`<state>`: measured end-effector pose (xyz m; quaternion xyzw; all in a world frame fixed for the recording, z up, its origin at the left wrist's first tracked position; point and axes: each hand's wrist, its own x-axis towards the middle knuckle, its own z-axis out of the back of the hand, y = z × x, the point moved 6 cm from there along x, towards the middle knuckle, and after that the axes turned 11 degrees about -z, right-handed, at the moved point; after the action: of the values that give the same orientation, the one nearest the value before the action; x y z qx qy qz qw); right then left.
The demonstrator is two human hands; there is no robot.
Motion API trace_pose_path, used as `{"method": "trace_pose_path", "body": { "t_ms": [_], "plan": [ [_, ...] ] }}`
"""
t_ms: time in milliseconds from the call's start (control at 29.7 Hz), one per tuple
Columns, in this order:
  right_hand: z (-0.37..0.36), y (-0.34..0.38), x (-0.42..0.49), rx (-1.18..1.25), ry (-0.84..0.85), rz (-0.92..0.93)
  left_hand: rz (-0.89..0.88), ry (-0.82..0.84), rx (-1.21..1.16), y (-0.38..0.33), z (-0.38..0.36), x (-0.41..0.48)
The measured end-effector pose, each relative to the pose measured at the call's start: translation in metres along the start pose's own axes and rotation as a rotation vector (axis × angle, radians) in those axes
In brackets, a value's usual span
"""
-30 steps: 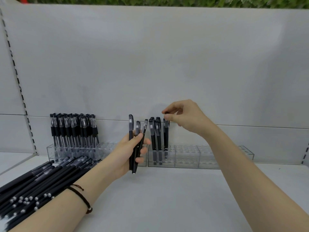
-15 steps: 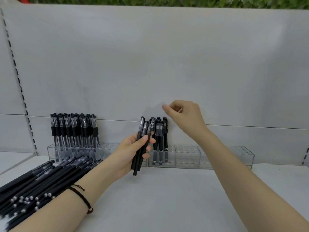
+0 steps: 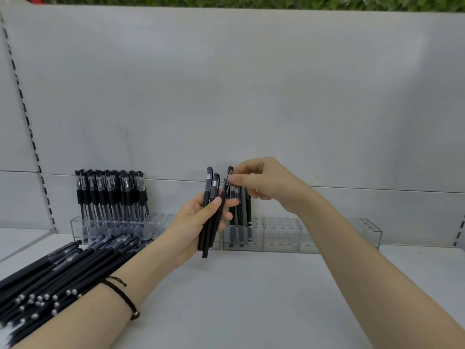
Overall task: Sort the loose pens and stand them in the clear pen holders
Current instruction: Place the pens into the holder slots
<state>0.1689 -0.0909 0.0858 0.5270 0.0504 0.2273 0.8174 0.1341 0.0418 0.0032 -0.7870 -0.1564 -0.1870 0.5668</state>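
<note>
So half a second back the right hand point(image 3: 266, 185) was just hanging in the air above the right holder point(image 3: 281, 235), fingers loose. Now it's come over to the left, and thumb and forefinger pinch the cap end of the outer pen point(image 3: 225, 188) in the bunch point(image 3: 208, 182). The left hand point(image 3: 193, 222) has barely moved. It's still wrapped around that bunch of three black pens, holding them nearly upright in front of the gap between the two holders, only a bit more fanned out at the top than before. A few pens point(image 3: 240, 217) already stand at the left end of the right holder, and the rest of its slots look free. The right hand covers their tops, and the left hand and bunch block the holder's left edge. The left holder point(image 3: 161, 222) has a tight row of capped pens point(image 3: 110, 195) at its left end. The loose pile point(image 3: 63, 268) lies on the shelf point(image 3: 251, 298) at far left, partly under the left forearm, which has a dark bracelet point(image 3: 120, 293).
</note>
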Motion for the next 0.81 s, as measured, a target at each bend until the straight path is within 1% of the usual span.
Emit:
{"method": "trace_pose_path", "body": {
  "t_ms": [101,168,269,403,605,672,807],
  "plan": [
    [0.002,0.004,-0.001,0.131,0.001,-0.008,0.016,-0.042,0.031,0.002,0.006,0.000],
    [0.014,0.007,-0.001,0.213,-0.070,0.005,0.030,-0.069,0.104,0.004,0.009,-0.001],
    [0.039,0.011,-0.004,0.217,-0.199,0.052,0.044,-0.126,0.190,0.006,0.016,-0.001],
    [0.055,0.007,-0.008,0.115,-0.245,0.082,0.084,-0.139,0.173,0.009,0.018,0.000],
    [0.048,-0.005,0.002,-0.036,-0.245,0.068,0.153,-0.187,0.107,0.011,0.017,0.000],
    [0.045,-0.009,0.005,-0.131,-0.213,0.040,0.172,-0.194,0.063,0.011,0.018,0.001],
    [0.031,-0.023,0.009,-0.373,-0.064,-0.055,0.154,-0.186,0.025,0.011,0.016,0.001]
  ]
}}
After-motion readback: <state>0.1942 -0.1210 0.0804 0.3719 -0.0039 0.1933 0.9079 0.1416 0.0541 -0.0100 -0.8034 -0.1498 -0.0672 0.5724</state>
